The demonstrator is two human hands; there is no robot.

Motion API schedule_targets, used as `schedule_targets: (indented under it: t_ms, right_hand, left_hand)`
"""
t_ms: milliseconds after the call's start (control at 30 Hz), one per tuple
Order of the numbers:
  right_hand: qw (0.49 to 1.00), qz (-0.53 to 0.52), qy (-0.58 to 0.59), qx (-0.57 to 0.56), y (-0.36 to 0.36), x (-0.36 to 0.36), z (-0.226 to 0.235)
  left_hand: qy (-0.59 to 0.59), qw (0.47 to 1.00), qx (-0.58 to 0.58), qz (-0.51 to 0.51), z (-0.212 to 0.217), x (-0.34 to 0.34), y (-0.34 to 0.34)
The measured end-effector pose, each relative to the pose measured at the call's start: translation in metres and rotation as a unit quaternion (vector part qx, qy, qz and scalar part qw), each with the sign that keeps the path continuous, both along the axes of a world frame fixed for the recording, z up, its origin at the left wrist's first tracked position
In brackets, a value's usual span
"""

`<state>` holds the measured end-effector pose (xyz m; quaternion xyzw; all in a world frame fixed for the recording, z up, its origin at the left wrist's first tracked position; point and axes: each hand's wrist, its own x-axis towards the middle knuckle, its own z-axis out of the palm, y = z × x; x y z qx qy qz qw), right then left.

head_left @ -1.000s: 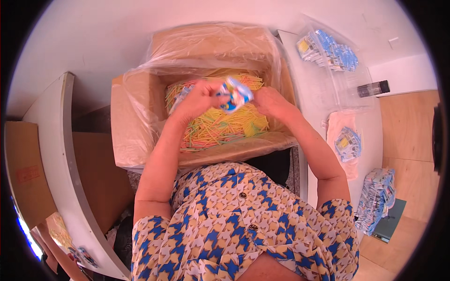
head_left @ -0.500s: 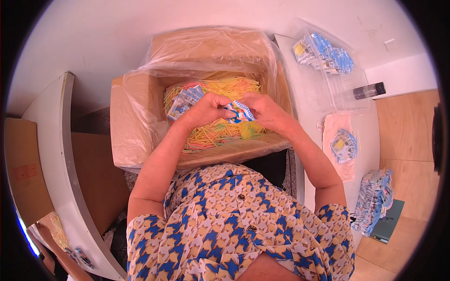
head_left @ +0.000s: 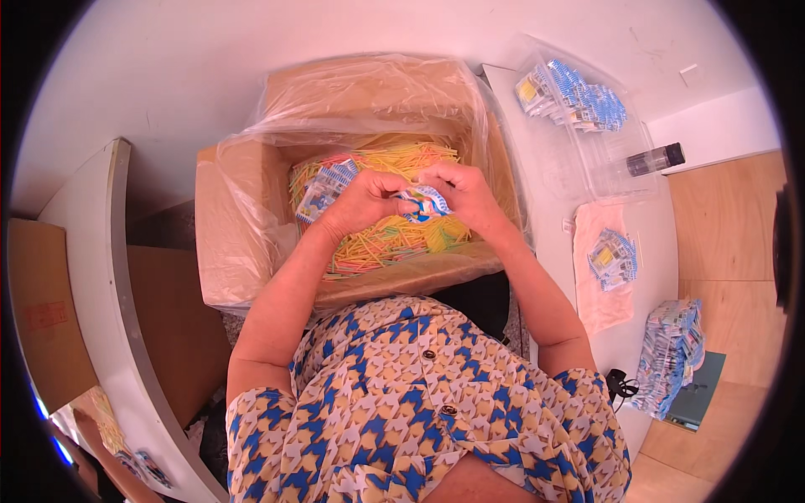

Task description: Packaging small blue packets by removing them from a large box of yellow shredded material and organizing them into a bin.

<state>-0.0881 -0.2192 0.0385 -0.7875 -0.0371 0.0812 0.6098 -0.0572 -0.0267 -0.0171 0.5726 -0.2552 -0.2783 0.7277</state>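
A small clear packet with blue-and-white striped edging is between my hands, above the open carton. My left hand is closed, with thumb and fingers pinching its left side. My right hand is closed at its upper right edge, fingertips bent together; whether they also hold something small is hidden. Below, thin yellow, pink and green sticks fill the carton, which is lined with clear plastic. Several more striped packets lie on the sticks, left of my left hand.
On the white table at right, a clear plastic bin contains striped packets and a dark-capped bottle. A pink cloth bears several packets. A bundled packet stack stands nearer. A white panel edge rises at left.
My right hand's fingertips have shifted left and up over the packet, and its upper edge looks more bunched. The left hand keeps its pinch. The whole view has shifted slightly.
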Motion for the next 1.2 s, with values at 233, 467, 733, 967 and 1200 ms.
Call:
schedule_targets:
  t_ms: [233,467,733,967,1200]
  right_hand:
    - [0.978,0.122,-0.095,-0.137,0.005,0.006,0.015]
    - [0.989,-0.065,0.032,0.13,0.012,0.004,-0.017]
    - [0.98,0.02,-0.184,-0.076,0.009,0.003,0.006]
    - [0.965,0.057,-0.234,-0.101,0.004,0.002,-0.003]
    - [0.925,-0.017,-0.276,-0.261,0.013,-0.018,0.0]
  left_hand:
    - [-0.039,0.999,-0.007,-0.013,-0.001,-0.003,0.001]
    - [-0.037,0.999,-0.023,0.028,0.001,-0.003,-0.002]
    - [-0.032,0.999,-0.011,0.024,0.004,-0.004,-0.003]
    - [0.0,0.998,-0.029,0.048,-0.004,-0.002,-0.002]
    - [0.038,0.998,-0.029,0.036,-0.005,-0.005,-0.003]
